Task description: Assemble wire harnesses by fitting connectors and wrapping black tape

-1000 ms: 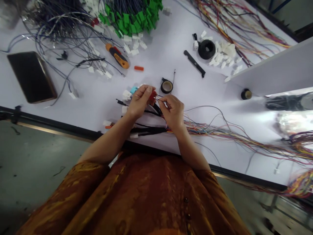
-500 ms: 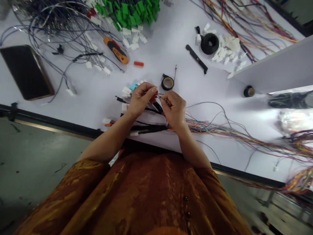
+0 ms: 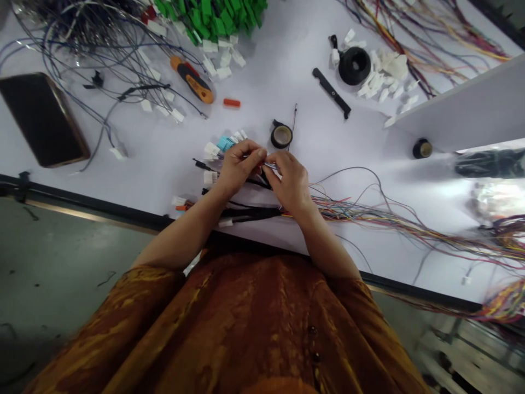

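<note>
My left hand (image 3: 241,167) pinches a small red connector, mostly covered by the fingers. Touching it from the right, my right hand (image 3: 289,178) is closed on thin wires at the connector's edge. Below both hands lies a wire harness (image 3: 262,212) with black-taped branches, its coloured loose wires running off to the right. White connectors (image 3: 210,177) and a light blue connector (image 3: 225,143) sit left of my left hand. A roll of black tape (image 3: 281,134) lies just beyond my hands.
A phone (image 3: 44,120) lies at the left, near grey wires. Further back are an orange-black cutter (image 3: 192,79), an orange piece (image 3: 232,103), green connectors (image 3: 213,19), a black strip tool (image 3: 331,93) and a black roll (image 3: 354,65). A white panel (image 3: 459,109) stands at the right.
My right fingers have closed in against my left fingertips, and the red connector is now more hidden. The view has shifted slightly.
</note>
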Demonstrator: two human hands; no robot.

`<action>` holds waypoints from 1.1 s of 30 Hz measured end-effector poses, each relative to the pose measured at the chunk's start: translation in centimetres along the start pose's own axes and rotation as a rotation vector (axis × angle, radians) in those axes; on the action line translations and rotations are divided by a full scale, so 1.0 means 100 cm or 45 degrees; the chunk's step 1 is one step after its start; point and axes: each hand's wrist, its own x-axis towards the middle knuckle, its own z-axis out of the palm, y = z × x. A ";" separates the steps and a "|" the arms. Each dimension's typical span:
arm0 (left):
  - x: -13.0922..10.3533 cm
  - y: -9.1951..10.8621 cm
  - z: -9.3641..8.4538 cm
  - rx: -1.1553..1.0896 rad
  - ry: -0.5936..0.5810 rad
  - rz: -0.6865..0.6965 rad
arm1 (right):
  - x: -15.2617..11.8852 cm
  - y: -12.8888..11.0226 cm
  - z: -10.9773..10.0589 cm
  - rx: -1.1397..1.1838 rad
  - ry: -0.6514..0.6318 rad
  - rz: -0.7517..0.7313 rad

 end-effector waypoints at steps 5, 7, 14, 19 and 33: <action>-0.002 -0.004 0.001 0.042 -0.051 0.022 | -0.003 0.005 0.006 0.121 0.060 0.032; -0.002 -0.005 0.000 0.073 -0.079 0.060 | -0.003 0.007 0.007 0.206 0.076 0.027; -0.004 0.008 -0.001 0.456 -0.070 0.496 | 0.003 0.010 0.003 0.172 0.060 0.080; -0.006 0.010 0.000 0.476 -0.022 0.644 | 0.000 0.000 0.006 0.137 -0.055 0.177; -0.001 0.002 -0.004 0.048 -0.024 0.086 | 0.003 -0.002 -0.013 0.405 0.229 0.164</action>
